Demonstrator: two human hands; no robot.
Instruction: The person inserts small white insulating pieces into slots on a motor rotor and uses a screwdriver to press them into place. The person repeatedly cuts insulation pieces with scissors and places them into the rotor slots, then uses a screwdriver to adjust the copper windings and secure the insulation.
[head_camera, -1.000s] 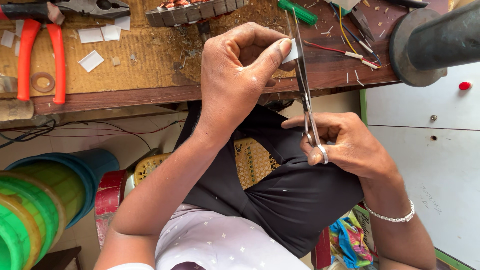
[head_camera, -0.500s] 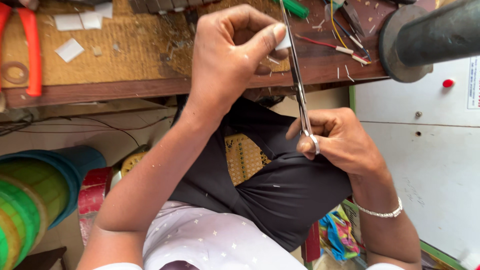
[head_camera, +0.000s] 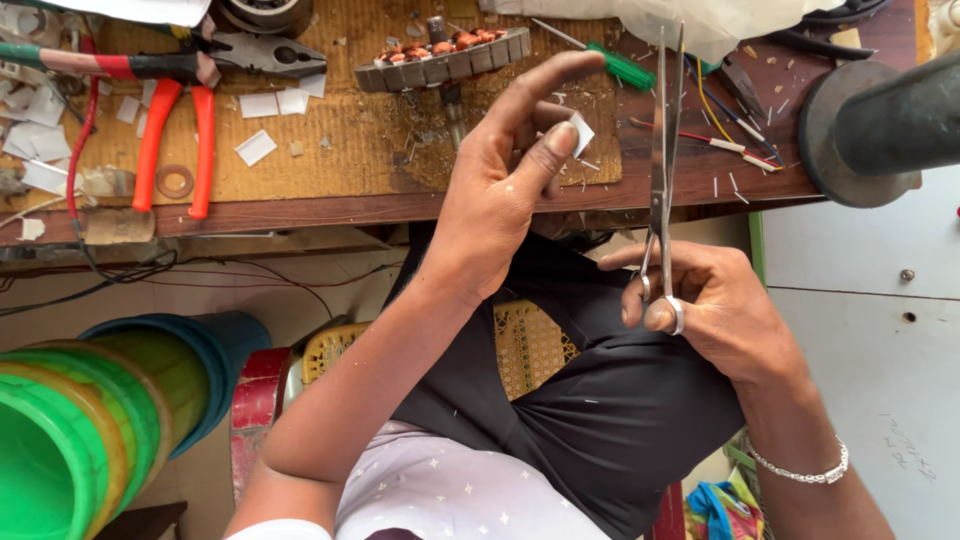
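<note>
A small white rectangle of stiff paper (head_camera: 581, 133) is pinched between the thumb and middle finger of the left hand (head_camera: 500, 190), the index finger stretched out straight above it, just over the front edge of the worn wooden workbench (head_camera: 400, 205). A pair of slim steel scissors (head_camera: 663, 150) is held upright in the right hand (head_camera: 700, 305), thumb and a finger curled through the polished ring handles, the long blades nearly closed and pointing up across the bench edge, just right of the paper and apart from it. On the bench, behind the left hand, a ribbed grey metal motor core with copper-coloured windings (head_camera: 445, 58) is seen lying on a frayed tan mat (head_camera: 330, 150). Farther left on the bench, orange-handled pliers (head_camera: 180, 130) and scattered white paper offcuts (head_camera: 262, 120) are laid out. A green-handled screwdriver (head_camera: 600, 58) rests behind the scissors. Below the bench, at the left, stacked green and blue plastic buckets (head_camera: 90, 420) are visible.
</note>
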